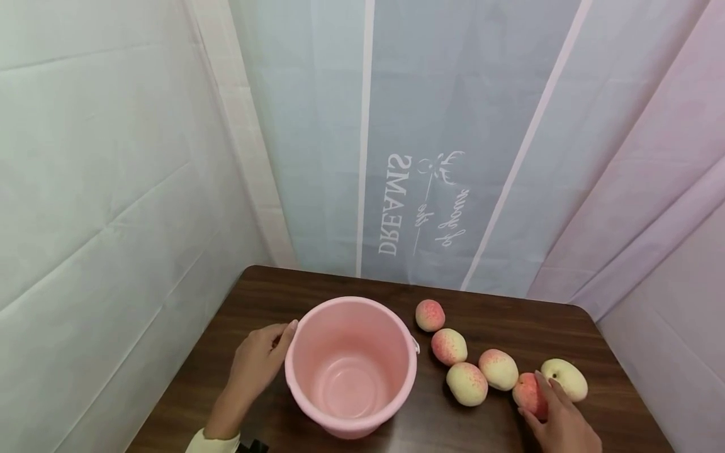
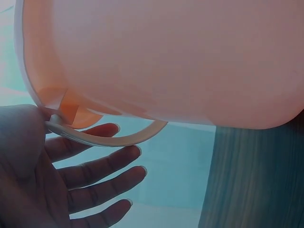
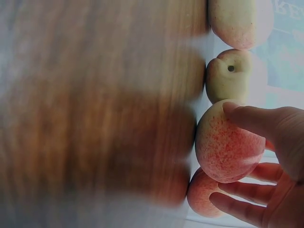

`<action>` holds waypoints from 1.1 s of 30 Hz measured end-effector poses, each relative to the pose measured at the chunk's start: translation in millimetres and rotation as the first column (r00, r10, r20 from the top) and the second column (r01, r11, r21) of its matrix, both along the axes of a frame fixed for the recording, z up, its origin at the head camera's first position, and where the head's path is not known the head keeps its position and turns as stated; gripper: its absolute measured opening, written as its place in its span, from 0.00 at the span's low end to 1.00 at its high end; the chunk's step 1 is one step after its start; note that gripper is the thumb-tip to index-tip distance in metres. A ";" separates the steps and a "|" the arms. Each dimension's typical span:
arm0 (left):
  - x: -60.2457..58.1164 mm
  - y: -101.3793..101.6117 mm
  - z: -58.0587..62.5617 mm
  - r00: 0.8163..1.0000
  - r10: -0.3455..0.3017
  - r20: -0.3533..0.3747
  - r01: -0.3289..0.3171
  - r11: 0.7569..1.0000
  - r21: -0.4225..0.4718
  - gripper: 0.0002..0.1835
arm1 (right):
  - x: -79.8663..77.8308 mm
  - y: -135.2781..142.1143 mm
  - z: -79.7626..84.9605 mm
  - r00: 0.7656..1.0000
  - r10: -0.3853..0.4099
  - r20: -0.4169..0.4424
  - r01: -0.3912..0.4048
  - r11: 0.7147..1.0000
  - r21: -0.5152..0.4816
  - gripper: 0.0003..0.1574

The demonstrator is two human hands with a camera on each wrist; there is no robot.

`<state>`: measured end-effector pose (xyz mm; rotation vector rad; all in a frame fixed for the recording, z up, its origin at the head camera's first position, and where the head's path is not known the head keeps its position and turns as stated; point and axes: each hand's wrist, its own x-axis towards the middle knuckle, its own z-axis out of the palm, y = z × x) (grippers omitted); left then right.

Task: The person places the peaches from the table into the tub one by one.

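In the head view my left hand (image 1: pixel 257 358) is at the left rim of a pink bucket (image 1: pixel 350 425), its thumb touching the rim. The left wrist view has the other fingers spread and straight below the bucket's white handle (image 2: pixel 121 141). My right hand (image 1: pixel 566 421) holds a reddish peach (image 1: pixel 528 393) at the right of the table, thumb on one side and fingers on the other. A pale peach (image 1: pixel 569 380) lies right beside those fingers. In the right wrist view the thumb presses on the held peach (image 3: pixel 228 149).
Between bucket and right hand lie several more peaches, among them a small red one (image 1: pixel 430 315) at the back and a yellowish one (image 1: pixel 467 385) nearer. They rest on a dark wooden table (image 1: pixel 272 286), enclosed by hanging cloth (image 1: pixel 317 157) at the back and sides.
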<state>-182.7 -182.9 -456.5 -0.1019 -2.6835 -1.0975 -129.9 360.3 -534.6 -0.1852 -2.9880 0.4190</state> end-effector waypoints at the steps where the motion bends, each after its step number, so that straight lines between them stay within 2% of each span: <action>1: 0.2 0.7 0.0 1.000 0.000 -0.002 0.000 1.000 0.000 0.20 | -0.2 -0.2 0.4 1.000 -0.003 0.003 0.003 1.000 -0.001 0.57; 8: 2.0 5.2 -1.1 1.000 0.012 -0.019 -0.012 1.000 -0.015 0.22 | 0.4 -1.5 -1.2 1.000 -0.012 -0.014 0.012 1.000 -0.002 0.55; 19: 3.3 12.1 -2.6 0.999 0.006 -0.041 -0.007 1.000 -0.025 0.21 | 3.9 -7.0 -6.6 0.985 -0.035 -0.168 0.039 0.999 0.020 0.51; 30: 5.2 15.6 -1.6 0.999 0.001 -0.039 -0.001 1.000 -0.014 0.23 | 7.5 -11.7 11.7 0.974 -0.043 -0.221 0.046 0.999 0.011 0.50; 33: 6.0 16.7 -0.6 0.999 0.002 -0.042 -0.003 1.000 -0.019 0.23 | 7.8 -14.6 16.7 0.962 -0.045 -0.268 0.045 0.999 -0.006 0.49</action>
